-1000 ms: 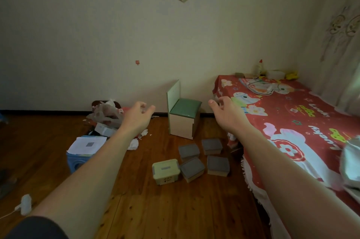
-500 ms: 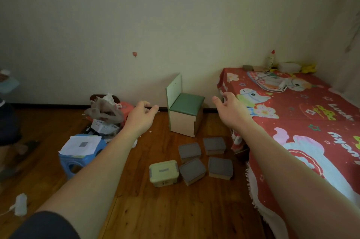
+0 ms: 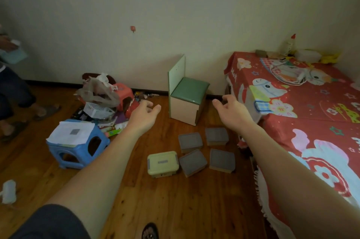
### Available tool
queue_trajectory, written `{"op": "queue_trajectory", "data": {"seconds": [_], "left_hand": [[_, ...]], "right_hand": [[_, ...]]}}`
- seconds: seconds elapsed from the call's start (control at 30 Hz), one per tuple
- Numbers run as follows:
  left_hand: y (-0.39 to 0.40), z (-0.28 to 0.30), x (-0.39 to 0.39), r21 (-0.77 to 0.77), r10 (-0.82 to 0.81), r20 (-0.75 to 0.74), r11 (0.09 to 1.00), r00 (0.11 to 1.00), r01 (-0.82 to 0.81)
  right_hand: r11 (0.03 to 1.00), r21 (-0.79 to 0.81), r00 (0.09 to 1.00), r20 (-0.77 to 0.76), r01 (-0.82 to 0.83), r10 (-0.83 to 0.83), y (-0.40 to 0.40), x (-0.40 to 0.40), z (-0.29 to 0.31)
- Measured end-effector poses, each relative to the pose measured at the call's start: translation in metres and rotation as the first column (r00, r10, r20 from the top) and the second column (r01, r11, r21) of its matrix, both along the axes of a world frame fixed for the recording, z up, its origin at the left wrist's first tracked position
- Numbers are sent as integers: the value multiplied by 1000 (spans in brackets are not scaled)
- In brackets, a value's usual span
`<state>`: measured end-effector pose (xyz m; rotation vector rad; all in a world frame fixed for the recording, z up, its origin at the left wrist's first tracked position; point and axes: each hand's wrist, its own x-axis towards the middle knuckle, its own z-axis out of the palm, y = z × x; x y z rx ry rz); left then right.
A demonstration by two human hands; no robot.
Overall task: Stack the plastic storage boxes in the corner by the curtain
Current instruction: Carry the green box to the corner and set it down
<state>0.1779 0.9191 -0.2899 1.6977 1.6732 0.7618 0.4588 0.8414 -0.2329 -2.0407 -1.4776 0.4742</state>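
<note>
No stacking is showing yet: all five boxes are lying singly on the wooden floor point(image 3: 175, 209), none resting on another. The cream box point(image 3: 162, 163) with grey latches is sitting at the left of the group, touching or nearly touching the front grey-lidded box point(image 3: 192, 162); a second grey-lidded box point(image 3: 222, 160) is lying just beside that one on the bed side, and two more, the rear left box point(image 3: 190, 141) and the rear right box point(image 3: 216, 135), are lying behind them, toward the small green chair point(image 3: 187, 98) standing near the wall. The whole group is lying between the blue stool point(image 3: 78, 144) and the edge of the bed point(image 3: 311, 121). The left hand point(image 3: 143, 115) is reaching out above the floor with its grip apart, fingers loosely bent and holding nothing; the right hand point(image 3: 232, 112) is doing the same on the bed side, grip apart and empty. Both hands are hanging well above the boxes and are touching none of them. No curtain is appearing in this view, so the destination corner cannot be confirmed. In my judgement the task is standing at its very start: every box is waiting to be gathered, carried to the corner and piled. The grey lids are looking flat and should be bearing a stack well; the cream box, differing in shape, is probably serving best as top or base.
</note>
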Motion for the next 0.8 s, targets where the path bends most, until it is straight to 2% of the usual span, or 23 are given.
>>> {"op": "queue_trajectory", "data": {"seconds": [0.37,0.63,0.8], "left_hand": [[117,-65,-40,-185,-19,33,982,999,24],[156,-120,-58,-305,-1,23,952,1000,8],[169,-151,-56,-378,13,8,926,1000,-9]], "right_hand": [[987,-156,996,-73,38,-50,112,-42,-62],[961,-278,992,-114,17,-51,159,-63,-118],[908,-418,997,-71,-28,-2,188,-66,-159]]}}
